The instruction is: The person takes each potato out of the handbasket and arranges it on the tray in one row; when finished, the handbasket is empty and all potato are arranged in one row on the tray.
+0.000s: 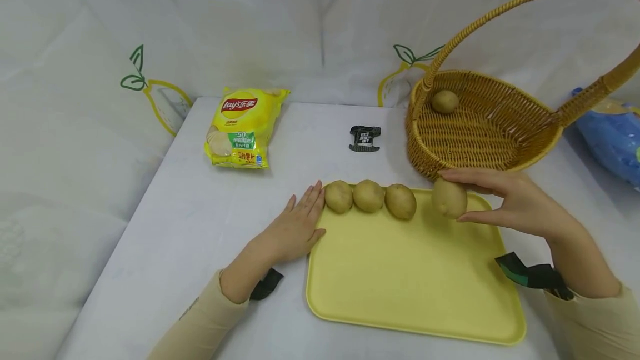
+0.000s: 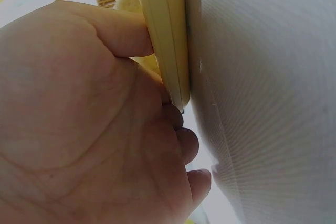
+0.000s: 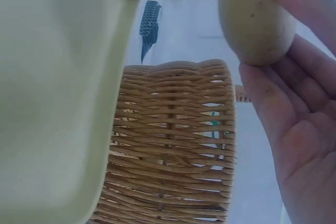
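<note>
In the head view my right hand (image 1: 515,199) pinches a potato (image 1: 449,199) between thumb and fingers, above the far right part of the yellow tray (image 1: 410,276). The right wrist view shows this potato (image 3: 257,19) held off the tray. Three potatoes lie in a row along the tray's far edge: a left one (image 1: 338,196), a middle one (image 1: 368,196) and a right one (image 1: 400,201). My left hand (image 1: 295,229) lies with extended fingers against the tray's left edge, beside the leftmost potato. Its thumb touches the tray's side (image 2: 165,35) in the left wrist view.
A wicker basket (image 1: 417,146) with a tall handle stands behind the tray's right corner, one potato (image 1: 445,101) inside. A yellow chip bag (image 1: 242,126) lies far left. A small black packet (image 1: 364,139) sits behind the row. A blue bag (image 1: 612,140) is at right.
</note>
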{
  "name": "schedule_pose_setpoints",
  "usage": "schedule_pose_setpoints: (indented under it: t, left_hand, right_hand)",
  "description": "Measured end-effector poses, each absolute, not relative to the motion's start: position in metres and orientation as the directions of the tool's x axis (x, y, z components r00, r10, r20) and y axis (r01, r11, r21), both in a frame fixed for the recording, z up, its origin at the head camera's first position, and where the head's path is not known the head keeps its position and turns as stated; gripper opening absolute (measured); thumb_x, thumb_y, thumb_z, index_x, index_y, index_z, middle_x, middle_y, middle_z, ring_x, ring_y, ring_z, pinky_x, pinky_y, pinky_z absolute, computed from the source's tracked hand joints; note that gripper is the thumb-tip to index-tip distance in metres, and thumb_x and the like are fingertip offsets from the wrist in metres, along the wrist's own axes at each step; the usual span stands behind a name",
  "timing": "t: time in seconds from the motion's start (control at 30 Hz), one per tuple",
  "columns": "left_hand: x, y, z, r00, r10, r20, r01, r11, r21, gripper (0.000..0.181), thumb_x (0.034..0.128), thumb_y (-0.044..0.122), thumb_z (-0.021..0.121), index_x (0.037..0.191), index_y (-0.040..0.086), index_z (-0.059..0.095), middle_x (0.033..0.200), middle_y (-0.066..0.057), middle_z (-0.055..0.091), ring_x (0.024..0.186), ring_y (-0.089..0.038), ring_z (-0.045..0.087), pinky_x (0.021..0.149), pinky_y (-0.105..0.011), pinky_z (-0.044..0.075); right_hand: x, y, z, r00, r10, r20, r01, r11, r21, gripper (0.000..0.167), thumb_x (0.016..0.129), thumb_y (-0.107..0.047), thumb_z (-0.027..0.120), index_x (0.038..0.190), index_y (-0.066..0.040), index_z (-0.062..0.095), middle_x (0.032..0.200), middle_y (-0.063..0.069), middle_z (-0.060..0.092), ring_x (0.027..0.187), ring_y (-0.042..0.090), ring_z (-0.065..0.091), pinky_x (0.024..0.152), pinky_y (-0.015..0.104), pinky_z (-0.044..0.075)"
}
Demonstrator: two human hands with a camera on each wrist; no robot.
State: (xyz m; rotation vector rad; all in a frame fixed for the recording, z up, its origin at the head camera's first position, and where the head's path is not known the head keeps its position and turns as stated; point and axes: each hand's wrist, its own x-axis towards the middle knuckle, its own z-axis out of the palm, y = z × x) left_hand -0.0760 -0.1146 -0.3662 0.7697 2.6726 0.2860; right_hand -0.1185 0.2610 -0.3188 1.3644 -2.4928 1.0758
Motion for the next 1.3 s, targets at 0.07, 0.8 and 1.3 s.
schedule_pose_setpoints:
  t: [0.07,0.8,1.3]
  left_hand:
    - [-0.076,-0.115,-0.366,-0.794,0.545,-0.271,0.475,0.833,0.282,0.069,0.1010,0.030,0.042,0.149,-0.004,0.006,0.156,-0.016,-0.007,0.143,-0.027,-0.003,0.112,-0.050,0.009]
    - [-0.077,-0.116,-0.371,-0.789,0.551,-0.272,0.483,0.830,0.280,0.069,0.1011,0.029,0.042,0.149,-0.004,0.004,0.156,-0.016,-0.009,0.143,-0.026,-0.004,0.112,-0.050,0.009]
    - [-0.078,-0.116,-0.370,-0.784,0.556,-0.278,0.482,0.826,0.293,0.069,0.1010,0.028,0.042,0.149,-0.004,0.005,0.156,-0.016,-0.008,0.143,-0.027,-0.003,0.112,-0.050,0.010]
  right_hand:
    - [-0.117,0.259,-0.321,-0.608,-0.702,0.372,-0.764,0.390,-0.514,0.082,0.047,0.004,0.088,0.124,-0.001,0.061,0.126,0.002,0.061,0.113,-0.001,0.053,0.088,0.009,0.040]
    - [-0.126,0.251,-0.347,-0.622,-0.745,0.240,-0.742,0.463,-0.485,0.069,0.062,-0.003,0.085,0.127,-0.009,0.060,0.124,0.008,0.061,0.123,-0.006,0.040,0.096,0.006,0.028]
    - [-0.126,0.252,-0.350,-0.674,-0.710,0.206,-0.685,0.495,-0.535,0.067,0.066,-0.005,0.084,0.127,0.000,0.057,0.122,0.012,0.060,0.120,-0.011,0.037,0.094,0.004,0.027]
